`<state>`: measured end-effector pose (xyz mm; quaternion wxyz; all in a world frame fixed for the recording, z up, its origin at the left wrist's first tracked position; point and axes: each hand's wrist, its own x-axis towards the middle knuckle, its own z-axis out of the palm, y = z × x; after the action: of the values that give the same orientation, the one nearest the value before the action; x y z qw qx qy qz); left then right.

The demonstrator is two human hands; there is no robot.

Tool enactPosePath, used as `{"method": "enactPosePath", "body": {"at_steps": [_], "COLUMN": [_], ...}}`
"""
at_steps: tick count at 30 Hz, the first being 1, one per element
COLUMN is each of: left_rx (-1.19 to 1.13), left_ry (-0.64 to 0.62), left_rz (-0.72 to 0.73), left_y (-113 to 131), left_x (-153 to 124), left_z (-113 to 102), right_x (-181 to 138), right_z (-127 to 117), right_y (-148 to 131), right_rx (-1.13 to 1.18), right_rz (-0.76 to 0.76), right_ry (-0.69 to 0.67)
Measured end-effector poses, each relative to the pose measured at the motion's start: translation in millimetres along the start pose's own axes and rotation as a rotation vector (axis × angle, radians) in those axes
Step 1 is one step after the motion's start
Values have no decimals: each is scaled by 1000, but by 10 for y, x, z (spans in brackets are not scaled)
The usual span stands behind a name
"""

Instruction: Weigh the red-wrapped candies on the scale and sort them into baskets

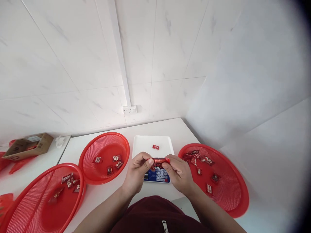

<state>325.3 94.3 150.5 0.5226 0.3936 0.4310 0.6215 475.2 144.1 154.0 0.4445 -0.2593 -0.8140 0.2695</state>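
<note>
1. A white table fills the near half of the scene, set against a tiled wall with a socket at the far side.
2. Three red mesh baskets sit on it: the right basket holds scattered red wrapped candies, the near-left basket holds a few, and the middle basket, far left of the hands, holds four.
3. A white digital scale stands between the middle and right baskets, one loose candy lying on its tray.
4. The left hand and right hand meet above the scale's keypad.
5. A red wrapped candy spans the two hands, each end pinched between closed thumb and fingertips, its middle bare between them.
6. Judged risk: the grip is on the ends only, so uneven pulling could slip one end free and drop the candy onto the keypad.
</note>
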Motion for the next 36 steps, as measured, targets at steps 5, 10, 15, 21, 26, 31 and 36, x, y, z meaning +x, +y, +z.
{"method": "enactPosePath", "body": {"at_steps": [5, 10, 15, 21, 26, 31, 36], "left_rx": [68, 223, -29, 32, 193, 271, 360], "left_ry": [-26, -62, -276, -260, -258, -305, -262], "left_rz": [1, -128, -485, -408, -313, -301, -370], "left_y": [54, 166, 178, 231, 198, 121, 37], "left_x": [6, 44, 36, -2, -20, -23, -76], "left_z": [-9, -47, -18, -11, -8, -12, 8], "right_x": [-9, -14, -51, -112, -79, -94, -167], "right_z": [-42, -84, -92, -104, -161, -125, 58], "right_y": [-44, 11, 77, 84, 44, 39, 92], "right_rx": [-36, -144, -184, 38, 322, 253, 170], "right_rz": [-39, -215, -284, 239, 478, 510, 485], "right_ry": [64, 135, 88, 34, -42, -162, -140]}}
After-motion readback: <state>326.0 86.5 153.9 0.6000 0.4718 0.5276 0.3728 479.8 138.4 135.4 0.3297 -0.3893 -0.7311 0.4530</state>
